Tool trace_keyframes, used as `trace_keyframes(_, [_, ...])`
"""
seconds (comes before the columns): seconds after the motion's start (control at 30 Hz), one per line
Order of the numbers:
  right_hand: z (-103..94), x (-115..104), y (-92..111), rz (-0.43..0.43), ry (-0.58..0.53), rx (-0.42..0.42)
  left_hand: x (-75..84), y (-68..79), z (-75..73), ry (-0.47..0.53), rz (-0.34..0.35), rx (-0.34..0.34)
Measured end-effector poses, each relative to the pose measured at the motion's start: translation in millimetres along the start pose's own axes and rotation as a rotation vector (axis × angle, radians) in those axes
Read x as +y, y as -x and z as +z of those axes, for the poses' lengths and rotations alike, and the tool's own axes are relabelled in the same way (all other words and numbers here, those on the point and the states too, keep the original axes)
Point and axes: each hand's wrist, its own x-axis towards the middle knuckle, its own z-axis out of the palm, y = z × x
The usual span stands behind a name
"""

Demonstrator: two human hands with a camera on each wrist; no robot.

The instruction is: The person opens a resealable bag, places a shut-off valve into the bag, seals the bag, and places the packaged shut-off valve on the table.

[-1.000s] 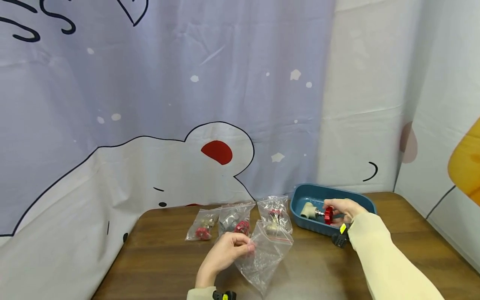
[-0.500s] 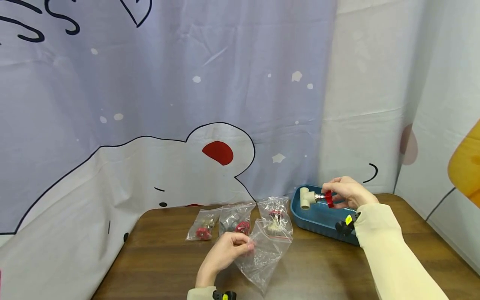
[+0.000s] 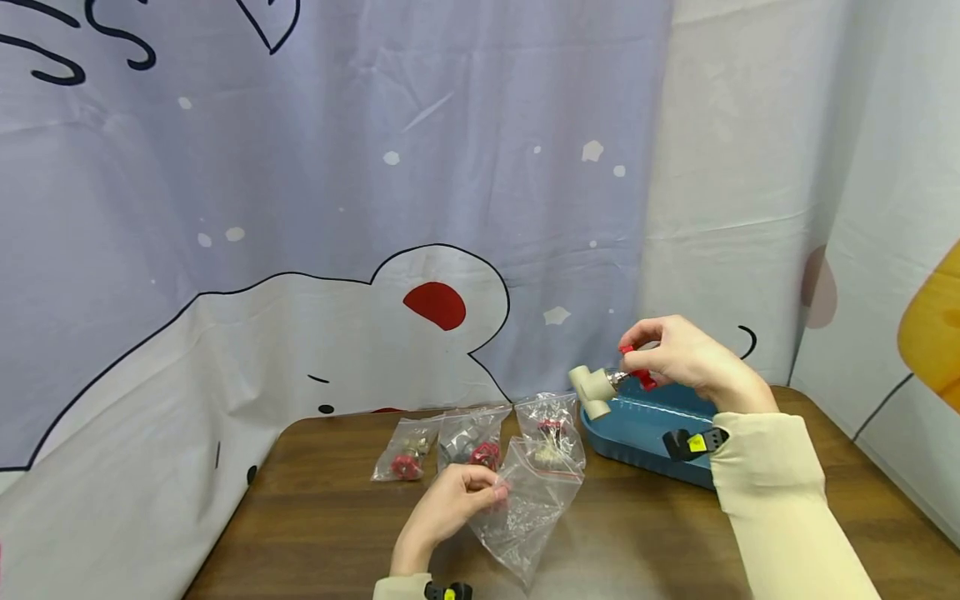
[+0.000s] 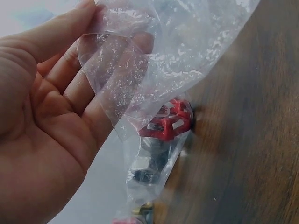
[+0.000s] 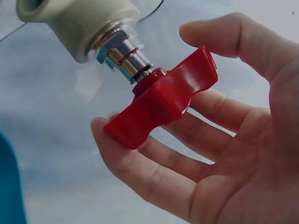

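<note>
My right hand holds a valve by its red handle, raised over the left part of the blue tray. The valve has a cream tee-shaped body and a shiny metal stem. Thumb and fingers lie round the edges of the handle in the right wrist view. My left hand pinches a clear zip bag by its side, with nothing seen inside it. Behind that bag, a bagged valve with a red handwheel shows in the left wrist view.
The blue tray stands at the back right of the wooden table. Several clear bags with red-handled valves lie along the back: a left one, a middle one and a right one. A printed curtain hangs behind.
My right hand has lifted the valve out of the blue tray, up and slightly left, and the valve has tilted. My left hand and the zip bag stay put.
</note>
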Motion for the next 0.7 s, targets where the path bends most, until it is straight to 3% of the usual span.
trace_keyframes(0.23, [31.0, -20.7, 8.2, -0.13, 0.098, -0.045, -0.1, 1.3, 1.1, 0.037, 0.012, -0.004])
trace_keyframes(0.4, [55.8, -24.6, 3.3, -0.155, 0.16, -0.061, -1.2, 3.3, -1.7, 0.048, 0.028, 0.0])
trace_keyframes(0.7, [81.1, -24.6, -3.6, -0.226, 0.262, -0.093, -2.7, 3.4, -2.0, 0.037, 0.031, 0.02])
